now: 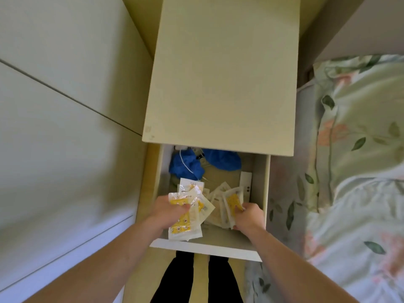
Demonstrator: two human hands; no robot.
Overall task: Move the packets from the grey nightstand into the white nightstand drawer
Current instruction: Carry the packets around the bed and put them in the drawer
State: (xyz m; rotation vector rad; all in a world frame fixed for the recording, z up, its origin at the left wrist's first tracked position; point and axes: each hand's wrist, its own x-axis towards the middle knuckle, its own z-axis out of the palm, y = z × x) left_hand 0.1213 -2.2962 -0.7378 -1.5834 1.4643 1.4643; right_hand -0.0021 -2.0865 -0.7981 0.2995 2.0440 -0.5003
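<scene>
Two hands (pixel 168 212) in drawer (pixel 205 248), floral bedding (pixel 360 149)

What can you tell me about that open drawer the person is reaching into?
The white drawer is pulled out from under the nightstand's pale top, its smooth panels looking like painted board. Inside lie blue fabric with a thin white cord at the back, a white strip along the right wall, and clear packets with yellow contents. The left hand grips one bunch of packets; the right hand holds another.

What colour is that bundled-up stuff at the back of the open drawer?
Bright blue; the bundle lies at the drawer's back, clearest in the head view.
</scene>
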